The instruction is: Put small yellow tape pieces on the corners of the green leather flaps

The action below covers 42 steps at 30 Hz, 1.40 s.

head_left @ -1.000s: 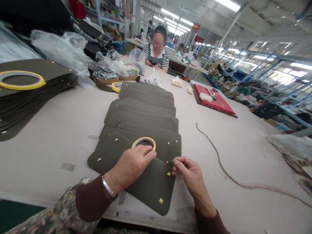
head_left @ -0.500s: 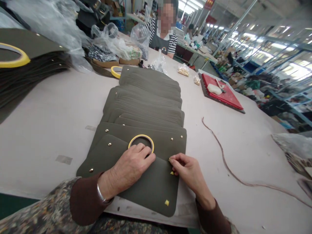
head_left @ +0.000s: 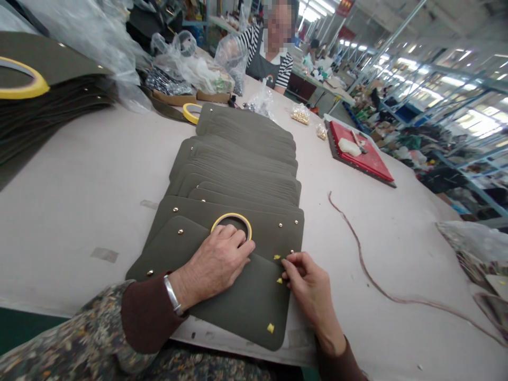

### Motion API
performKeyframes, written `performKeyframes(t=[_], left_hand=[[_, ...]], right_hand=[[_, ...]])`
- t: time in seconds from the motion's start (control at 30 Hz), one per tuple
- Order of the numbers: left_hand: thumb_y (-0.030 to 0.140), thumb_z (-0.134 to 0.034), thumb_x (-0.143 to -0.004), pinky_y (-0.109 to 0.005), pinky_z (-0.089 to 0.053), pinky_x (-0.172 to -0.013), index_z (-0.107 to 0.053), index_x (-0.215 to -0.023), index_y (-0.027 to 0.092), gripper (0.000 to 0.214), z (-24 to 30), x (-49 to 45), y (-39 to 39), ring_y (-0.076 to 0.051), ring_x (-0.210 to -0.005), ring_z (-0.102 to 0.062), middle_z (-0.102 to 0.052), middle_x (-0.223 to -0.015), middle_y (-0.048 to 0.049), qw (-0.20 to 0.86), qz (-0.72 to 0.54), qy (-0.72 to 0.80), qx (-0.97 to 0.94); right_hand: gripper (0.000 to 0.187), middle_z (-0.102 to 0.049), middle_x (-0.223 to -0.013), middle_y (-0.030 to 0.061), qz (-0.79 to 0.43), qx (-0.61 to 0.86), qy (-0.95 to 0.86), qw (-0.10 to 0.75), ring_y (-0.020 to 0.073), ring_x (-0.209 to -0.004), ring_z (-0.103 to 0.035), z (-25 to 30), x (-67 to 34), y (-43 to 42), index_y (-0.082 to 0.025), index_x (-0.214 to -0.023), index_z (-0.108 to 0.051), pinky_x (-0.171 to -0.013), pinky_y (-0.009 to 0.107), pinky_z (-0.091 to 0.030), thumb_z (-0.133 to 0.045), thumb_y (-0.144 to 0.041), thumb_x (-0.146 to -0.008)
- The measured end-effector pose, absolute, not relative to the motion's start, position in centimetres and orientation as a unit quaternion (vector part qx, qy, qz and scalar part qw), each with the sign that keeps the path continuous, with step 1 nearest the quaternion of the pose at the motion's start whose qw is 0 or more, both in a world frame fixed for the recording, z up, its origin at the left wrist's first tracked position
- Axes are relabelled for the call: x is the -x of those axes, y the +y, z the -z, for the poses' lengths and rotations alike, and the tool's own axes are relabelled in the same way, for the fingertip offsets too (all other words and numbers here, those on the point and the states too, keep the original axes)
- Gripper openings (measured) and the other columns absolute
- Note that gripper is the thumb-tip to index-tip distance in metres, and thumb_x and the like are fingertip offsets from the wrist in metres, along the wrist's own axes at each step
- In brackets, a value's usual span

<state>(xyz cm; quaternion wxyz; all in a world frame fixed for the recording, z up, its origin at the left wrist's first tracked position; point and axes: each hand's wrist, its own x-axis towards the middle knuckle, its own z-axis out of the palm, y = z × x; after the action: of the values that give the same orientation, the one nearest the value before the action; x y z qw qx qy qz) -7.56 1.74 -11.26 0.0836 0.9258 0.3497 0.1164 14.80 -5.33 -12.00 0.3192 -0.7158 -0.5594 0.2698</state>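
Yellow tape roll (head_left: pixel 231 215) in grasp, the left hand (head_left: pixel 216 263) rests on an olive panel (head_left: pixel 242 307); whether the right hand (head_left: pixel 310 283) grips anything is unclear.

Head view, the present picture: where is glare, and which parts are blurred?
In the head view, ceiling lamps and far windows glare; in the head view's background, the shelves look smeared and tilted; in the head view's foreground, left hand, right hand and yellow tape pieces look reasonably sharp.

Matt, smooth, leather-like panels (head_left: pixel 240 172) on my remote feed, glossy metal studs (head_left: pixel 180 232), papery tape (head_left: pixel 231 215), polished metal bangle (head_left: pixel 172 293), wrinkled clear plastic (head_left: pixel 93 45), matt cloth cuff (head_left: pixel 145 316), smooth dull table (head_left: pixel 87 174).
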Motion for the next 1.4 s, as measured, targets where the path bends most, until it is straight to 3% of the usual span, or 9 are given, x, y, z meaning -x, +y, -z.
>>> performKeyframes(t=[0.17, 0.4, 0.53, 0.63, 0.77, 0.87, 1.0, 1.2, 1.4], left_hand=[[0.027, -0.052, -0.091, -0.042, -0.042, -0.08, -0.056, -0.099, 0.02, 0.012, 11.2, 7.6, 2.0, -0.026, -0.088, -0.047, -0.054, -0.095, -0.0067, 0.074, -0.131, 0.344, -0.927], [0.022, -0.048, -0.093, -0.036, -0.046, -0.076, -0.057, -0.099, 0.018, 0.011, 11.2, 7.6, 2.6, -0.023, -0.087, -0.052, -0.057, -0.091, -0.0059, 0.077, -0.192, 0.331, -0.921], [0.021, -0.04, -0.098, -0.032, -0.049, -0.071, -0.059, -0.096, 0.018, 0.019, 11.1, 7.9, 2.7, -0.019, -0.079, -0.056, -0.059, -0.084, -0.0038, 0.084, -0.27, 0.315, -0.906], [0.02, -0.042, -0.098, -0.025, -0.052, -0.068, -0.057, -0.106, 0.019, 0.017, 10.8, 8.3, 2.4, -0.014, -0.075, -0.061, -0.064, -0.086, -0.0023, 0.128, -0.347, 0.285, -0.884], [0.021, -0.045, -0.098, -0.025, -0.055, -0.087, -0.044, -0.132, 0.019, 0.034, 10.2, 8.6, 1.7, -0.014, -0.097, -0.067, -0.068, -0.111, -0.0057, 0.167, -0.37, 0.248, -0.879], [0.023, -0.044, -0.099, -0.028, -0.056, -0.088, -0.033, -0.142, 0.017, 0.045, 10.0, 8.5, 1.2, -0.016, -0.099, -0.068, -0.068, -0.116, -0.0086, 0.157, -0.34, 0.265, -0.888], [0.026, -0.041, -0.099, -0.028, -0.058, -0.077, -0.036, -0.137, 0.015, 0.039, 9.8, 8.3, 0.4, -0.018, -0.092, -0.07, -0.069, -0.112, -0.0098, 0.137, -0.326, 0.268, -0.896], [0.019, -0.041, -0.099, -0.026, -0.055, -0.081, -0.045, -0.124, 0.016, 0.026, 9.4, 8.0, -0.4, -0.015, -0.094, -0.067, -0.068, -0.106, -0.0064, 0.159, -0.316, 0.242, -0.903], [0.018, -0.039, -0.098, -0.026, -0.05, -0.063, -0.057, -0.093, 0.018, 0.018, 9.0, 7.2, -0.1, -0.015, -0.071, -0.06, -0.06, -0.079, -0.0014, 0.152, -0.262, 0.257, -0.918]], right_hand=[[0.018, -0.069, -0.081, 0.0043, -0.129, 0.667, -0.682, 0.271, 0.0174, -0.074, -0.066, 12.1, -14.0, -5.5, -0.02, -0.086, -0.066, -0.07, 0.028, -0.05, -0.051, -0.026, -0.092], [0.016, -0.064, -0.071, 0.0012, -0.088, 0.691, -0.693, 0.187, 0.0147, -0.064, -0.06, 11.4, -13.4, -4.1, -0.02, -0.079, -0.063, -0.063, 0.025, -0.042, -0.053, -0.025, -0.09], [0.018, -0.06, -0.058, -0.0033, -0.177, 0.718, -0.663, 0.116, 0.0131, -0.053, -0.056, 10.4, -14.4, -4.4, -0.022, -0.068, -0.063, -0.053, 0.024, -0.037, -0.06, -0.026, -0.084], [0.009, -0.062, -0.059, -0.0037, -0.242, 0.703, -0.643, 0.183, 0.0134, -0.053, -0.057, 9.9, -14.6, -4.9, -0.022, -0.078, -0.068, -0.052, 0.024, -0.04, -0.063, -0.027, -0.083], [0.015, -0.07, -0.084, 0.0025, -0.203, 0.611, -0.659, 0.388, 0.0144, -0.071, -0.063, 9.2, -13.0, -5.3, -0.02, -0.1, -0.067, -0.068, 0.026, -0.05, -0.059, -0.023, -0.088], [0.021, -0.068, -0.096, 0.0047, -0.187, 0.531, -0.704, 0.432, 0.0151, -0.084, -0.064, 8.6, -11.5, -5.2, -0.02, -0.108, -0.064, -0.077, 0.027, -0.052, -0.057, -0.015, -0.089], [0.022, -0.067, -0.101, 0.0071, -0.152, 0.488, -0.748, 0.424, 0.0168, -0.093, -0.063, 8.5, -10.6, -4.8, -0.02, -0.107, -0.063, -0.082, 0.029, -0.052, -0.056, -0.009, -0.089], [0.015, -0.066, -0.078, 0.0038, -0.068, 0.468, -0.775, 0.42, 0.0149, -0.072, -0.061, 9.4, -10.5, -5.2, -0.019, -0.088, -0.059, -0.067, 0.027, -0.05, -0.052, -0.006, -0.087], [0.014, -0.065, -0.069, 0.0015, -0.031, 0.528, -0.728, 0.436, 0.0132, -0.061, -0.061, 10.0, -10.1, -5.8, -0.019, -0.081, -0.061, -0.059, 0.024, -0.048, -0.053, -0.008, -0.082]])
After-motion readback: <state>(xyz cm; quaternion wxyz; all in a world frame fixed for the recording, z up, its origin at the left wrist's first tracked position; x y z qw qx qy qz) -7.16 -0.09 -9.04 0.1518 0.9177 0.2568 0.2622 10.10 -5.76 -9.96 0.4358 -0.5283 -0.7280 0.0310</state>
